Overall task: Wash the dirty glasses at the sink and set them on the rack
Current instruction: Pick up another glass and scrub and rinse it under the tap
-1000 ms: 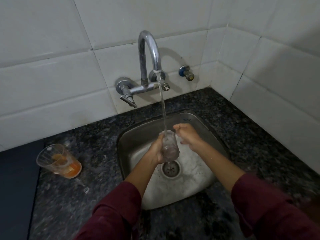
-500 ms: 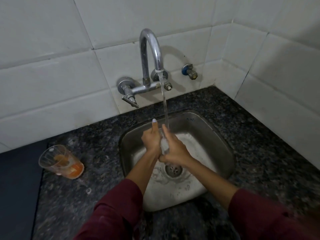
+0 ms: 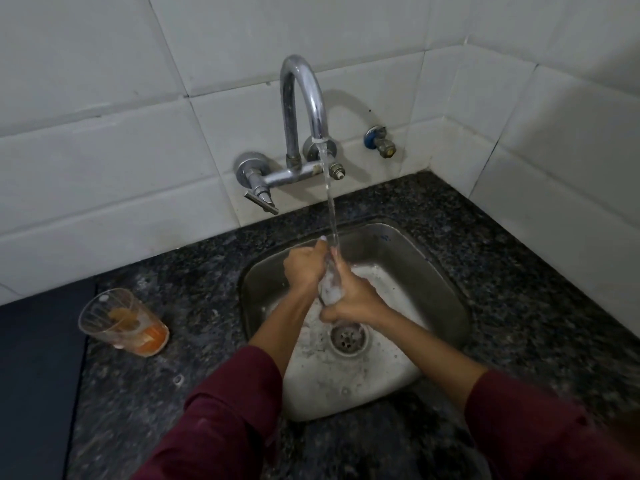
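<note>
A clear glass (image 3: 330,287) is held over the steel sink (image 3: 446,289), under the running stream from the chrome tap (image 3: 304,98). My left hand (image 3: 304,268) grips it from the left and my right hand (image 3: 353,299) wraps around its right side and bottom. Most of the glass is hidden between my hands. A second glass (image 3: 121,322) with orange residue in it stands on the dark granite counter (image 3: 173,393), left of the sink. No rack is in view.
White tiled walls meet in a corner at the back right. A small blue-capped valve (image 3: 379,142) sticks out of the wall right of the tap. A dark flat surface (image 3: 38,375) borders the counter on the left. The drain (image 3: 348,337) lies below my hands.
My right hand has moved from beside the glass to close around it. Both hands with the glass have shifted slightly back towards the tap.
</note>
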